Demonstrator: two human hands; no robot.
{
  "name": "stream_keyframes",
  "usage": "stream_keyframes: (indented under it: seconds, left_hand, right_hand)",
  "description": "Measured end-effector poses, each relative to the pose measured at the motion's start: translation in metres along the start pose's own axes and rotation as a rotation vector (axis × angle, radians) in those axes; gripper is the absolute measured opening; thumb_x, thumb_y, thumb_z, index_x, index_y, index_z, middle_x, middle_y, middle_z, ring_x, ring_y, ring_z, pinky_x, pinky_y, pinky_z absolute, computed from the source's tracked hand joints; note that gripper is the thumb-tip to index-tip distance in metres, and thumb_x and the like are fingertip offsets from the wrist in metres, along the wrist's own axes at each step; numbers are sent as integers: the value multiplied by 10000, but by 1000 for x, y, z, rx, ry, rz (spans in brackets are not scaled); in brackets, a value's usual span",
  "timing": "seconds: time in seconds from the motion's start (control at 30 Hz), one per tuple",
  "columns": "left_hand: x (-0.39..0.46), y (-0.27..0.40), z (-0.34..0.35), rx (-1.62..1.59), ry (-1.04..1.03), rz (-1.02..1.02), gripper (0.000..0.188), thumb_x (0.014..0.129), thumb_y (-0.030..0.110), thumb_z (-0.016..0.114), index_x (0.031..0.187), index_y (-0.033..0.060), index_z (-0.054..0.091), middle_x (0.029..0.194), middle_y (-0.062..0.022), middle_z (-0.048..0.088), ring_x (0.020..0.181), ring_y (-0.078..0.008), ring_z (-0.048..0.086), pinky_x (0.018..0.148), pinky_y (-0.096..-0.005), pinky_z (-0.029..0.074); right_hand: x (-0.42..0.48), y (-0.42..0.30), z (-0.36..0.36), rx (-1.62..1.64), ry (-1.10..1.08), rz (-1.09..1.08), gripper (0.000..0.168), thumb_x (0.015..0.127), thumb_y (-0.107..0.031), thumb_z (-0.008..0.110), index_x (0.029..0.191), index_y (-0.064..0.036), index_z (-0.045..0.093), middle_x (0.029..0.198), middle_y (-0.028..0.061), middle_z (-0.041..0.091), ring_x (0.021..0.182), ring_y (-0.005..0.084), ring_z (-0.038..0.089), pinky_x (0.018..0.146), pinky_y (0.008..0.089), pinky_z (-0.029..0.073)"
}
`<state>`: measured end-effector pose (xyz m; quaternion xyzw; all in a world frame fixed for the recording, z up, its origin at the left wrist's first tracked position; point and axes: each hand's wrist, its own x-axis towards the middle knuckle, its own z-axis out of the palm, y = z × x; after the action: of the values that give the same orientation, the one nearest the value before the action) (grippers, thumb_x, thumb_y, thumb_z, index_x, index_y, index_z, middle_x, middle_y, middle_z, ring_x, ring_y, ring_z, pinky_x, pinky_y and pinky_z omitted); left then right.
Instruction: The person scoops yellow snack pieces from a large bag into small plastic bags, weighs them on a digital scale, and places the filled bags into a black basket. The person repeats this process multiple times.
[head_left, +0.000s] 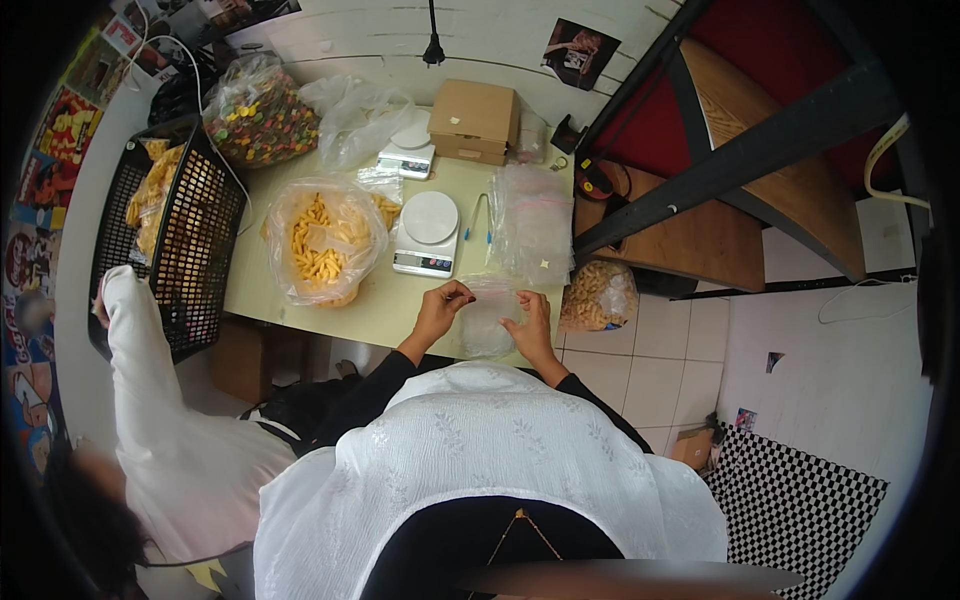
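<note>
A clear plastic zip bag lies flat at the table's front edge, its pinkish zip strip toward the far end. My left hand pinches at its upper left corner, thumb and forefinger together. At the bag's right edge is my right hand, thumb and forefinger apart, the thumb against the plastic. Just beyond lies a spread stack of clear zip bags. Tongs with blue tips rest left of that stack. A white digital kitchen scale stands past my left hand, nothing on its round plate.
A large plastic bag of yellow finger-shaped snacks stands left of the scale. Behind are a second scale, a cardboard box and a bag of colourful sweets. A co-worker's white sleeve reaches to a black basket. A dark metal beam slants at right.
</note>
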<state>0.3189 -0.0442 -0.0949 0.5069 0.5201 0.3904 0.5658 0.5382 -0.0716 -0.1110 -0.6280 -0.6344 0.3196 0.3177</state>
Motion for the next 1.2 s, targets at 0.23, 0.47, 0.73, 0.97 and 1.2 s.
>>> stream_keyframes:
  seconds: [0.23,0.47,0.73,0.97,1.2]
  left_hand:
    - [4,-8,4,-51,-1,-18,49,906,-47,603,931,-56,644,897,-97,705,879,-155,674,813,-280,531]
    - [7,-10,5,128,-99,-53,387,876,53,691,1226,-2,534,1035,-136,697,962,-208,675,837,-314,532]
    - [4,-32,8,219,-202,-60,474,842,123,749,1249,34,522,1116,-160,672,1023,-259,666,898,-361,527]
    - [5,3,4,-123,-239,-155,503,887,132,687,1331,-4,495,1229,-132,624,1165,-231,588,986,-352,488]
    - [7,53,-5,-464,-266,-272,391,945,114,585,1292,-60,541,1250,-136,616,1138,-215,599,999,-337,475]
  right_hand:
    - [9,18,15,191,-68,102,325,782,-39,766,1043,-13,574,883,98,658,783,176,636,730,303,512]
    - [12,23,12,360,-132,157,153,909,-5,623,1011,-2,509,890,130,687,803,189,685,705,288,533]
    - [21,15,-18,616,-114,243,100,995,-95,524,1039,-19,476,922,140,686,776,189,673,716,291,540]
    - [30,-2,-48,648,-139,300,101,984,-132,560,1008,-40,526,876,103,693,712,138,633,688,267,514]
    - [33,-55,-35,664,-328,253,175,957,-87,588,1087,-31,485,848,99,695,724,137,631,679,261,496]
